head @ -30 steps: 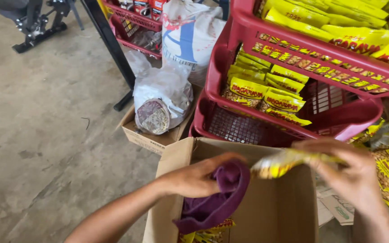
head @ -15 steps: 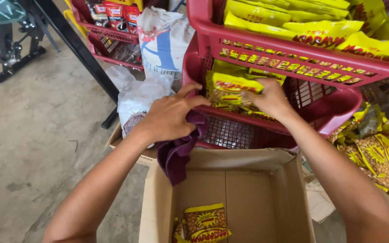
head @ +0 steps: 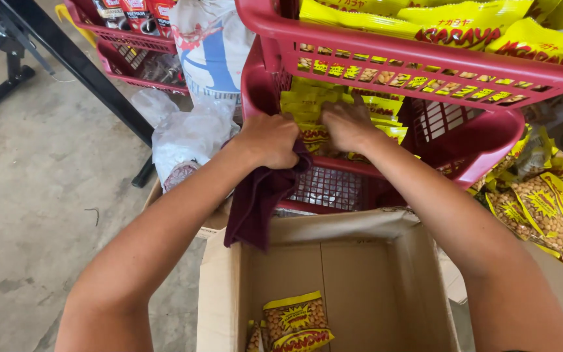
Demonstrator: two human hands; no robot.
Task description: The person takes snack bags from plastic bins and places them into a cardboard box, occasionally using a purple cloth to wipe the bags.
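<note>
Yellow snack packets [head: 333, 114], right hand [head: 350, 124] pressing, left hand [head: 270, 140] clutching maroon cloth [head: 255, 205]

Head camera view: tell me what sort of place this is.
Probably a small shop or its stockroom. Red plastic rack baskets hold rows of yellow snack packets, an open cardboard box below holds more, and the floor is bare concrete. The left hand grips a dark cloth.

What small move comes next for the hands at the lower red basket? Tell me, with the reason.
Probably draw the right hand back toward the open cardboard box for another yellow nut packet. It lies flat on the stacked yellow packets in the lower red plastic basket, apparently just placing one, while the left hand grips a dark maroon cloth.
</note>
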